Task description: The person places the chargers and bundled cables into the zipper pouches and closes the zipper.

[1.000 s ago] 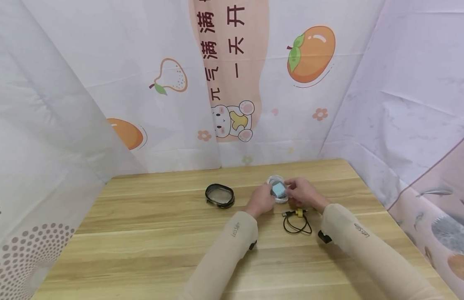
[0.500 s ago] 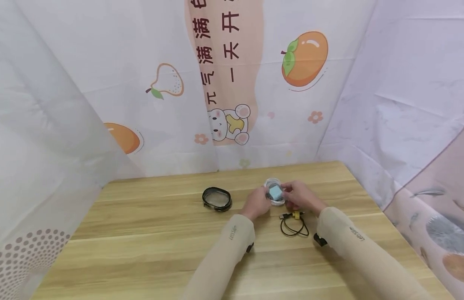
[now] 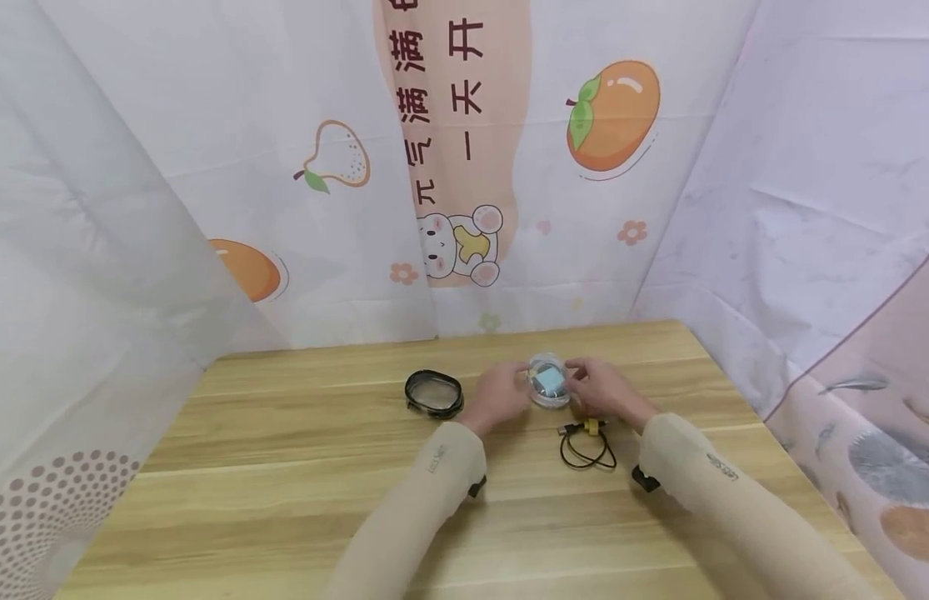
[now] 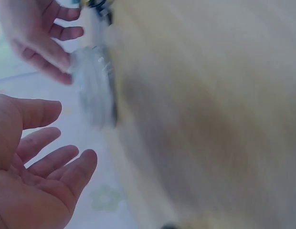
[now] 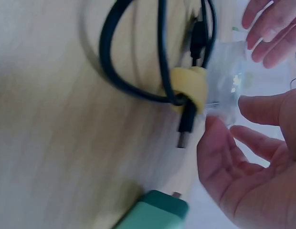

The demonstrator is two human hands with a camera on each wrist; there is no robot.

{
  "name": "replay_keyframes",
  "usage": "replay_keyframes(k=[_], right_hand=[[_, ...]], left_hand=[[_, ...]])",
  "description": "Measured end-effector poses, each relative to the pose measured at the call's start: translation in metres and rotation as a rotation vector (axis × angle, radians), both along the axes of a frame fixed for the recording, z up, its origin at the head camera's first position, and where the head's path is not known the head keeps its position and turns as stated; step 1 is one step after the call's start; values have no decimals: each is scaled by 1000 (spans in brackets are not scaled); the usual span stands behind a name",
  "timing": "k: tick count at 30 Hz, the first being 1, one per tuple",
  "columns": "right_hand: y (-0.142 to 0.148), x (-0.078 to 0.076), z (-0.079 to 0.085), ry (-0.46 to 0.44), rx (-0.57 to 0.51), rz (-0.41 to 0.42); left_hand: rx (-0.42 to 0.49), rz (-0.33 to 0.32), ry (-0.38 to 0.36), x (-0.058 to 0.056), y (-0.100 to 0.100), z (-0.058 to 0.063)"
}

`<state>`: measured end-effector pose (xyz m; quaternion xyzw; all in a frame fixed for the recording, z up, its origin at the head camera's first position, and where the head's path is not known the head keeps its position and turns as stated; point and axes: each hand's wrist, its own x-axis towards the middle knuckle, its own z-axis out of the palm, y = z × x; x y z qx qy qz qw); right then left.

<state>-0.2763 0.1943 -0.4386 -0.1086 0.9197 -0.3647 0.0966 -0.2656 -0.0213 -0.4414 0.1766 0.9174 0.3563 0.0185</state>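
A coiled, clear-white cable [image 3: 537, 400] with a light blue square piece [image 3: 550, 382] in its middle lies towards the back right of the table. My right hand [image 3: 605, 388] has its thumb and a finger at the coil's right edge and seems to pinch it lightly. Left of the coil, my left hand [image 4: 40, 162] is apart from it, fingers loosely bent with nothing between them. A thin black USB cable [image 3: 567, 455], looped and bound by a yellow strap [image 5: 188, 88], lies just in front of the coil.
Further left on the table [image 3: 299, 467] rests a black coiled cable [image 3: 458, 406] around a clear centre. In the right wrist view a green block with a metal plug [image 5: 157, 210] lies near the right hand. Printed cloths [image 3: 344, 275] hang behind and at both sides.
My left hand has let go of the clear-white coil and drawn back to the left. The right hand stays at the coil's right edge. The head view has shifted slightly.
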Motion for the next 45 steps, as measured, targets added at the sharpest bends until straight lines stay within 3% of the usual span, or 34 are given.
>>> replay_keyframes(k=[3,6,10,15,20,26,31,38,45], right_hand=[[-5,1,6,98,39,11],[-14,4,14,175,32,48],[-29,12,21,223,-12,145],[-47,19,19,239,-65,255],[-66,21,15,188,-109,277],[-103,10,8,28,-215,218],[-130,3,-3,-79,-306,174],[-152,11,-19,-171,-395,172],[-161,16,-19,-224,-456,131]], left_hand=[[-19,15,25,0,-20,13],[-96,32,86,-2,-45,22],[-157,59,169,-1,-77,24],[-211,107,179,7,-110,22],[-225,191,56,17,-126,20],[-267,233,-35,22,-131,22],[-248,252,-38,23,-132,17],[-236,235,-33,31,-137,2],[-191,201,-15,29,-142,-5]])
